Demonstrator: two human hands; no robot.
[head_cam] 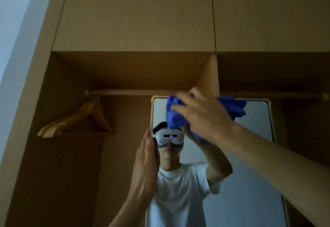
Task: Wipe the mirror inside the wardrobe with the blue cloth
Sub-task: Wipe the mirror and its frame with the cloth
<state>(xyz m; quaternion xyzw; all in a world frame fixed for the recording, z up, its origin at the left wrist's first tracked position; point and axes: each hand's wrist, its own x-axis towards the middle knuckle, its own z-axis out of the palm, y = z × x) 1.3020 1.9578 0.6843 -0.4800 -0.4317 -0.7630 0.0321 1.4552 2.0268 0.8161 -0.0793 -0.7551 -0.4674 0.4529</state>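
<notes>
A tall mirror with a gold frame stands inside the brown wardrobe. My right hand presses the crumpled blue cloth against the top of the glass, its fingers spread over the cloth. My left hand holds the mirror's left edge with straight fingers, thumb on the front of the frame. The glass reflects a person in a white shirt and a headset.
A wooden clothes rail crosses the wardrobe just above the mirror. Several wooden hangers hang at its left end. A vertical partition rises behind the mirror's top. Closed upper cabinet doors fill the space above.
</notes>
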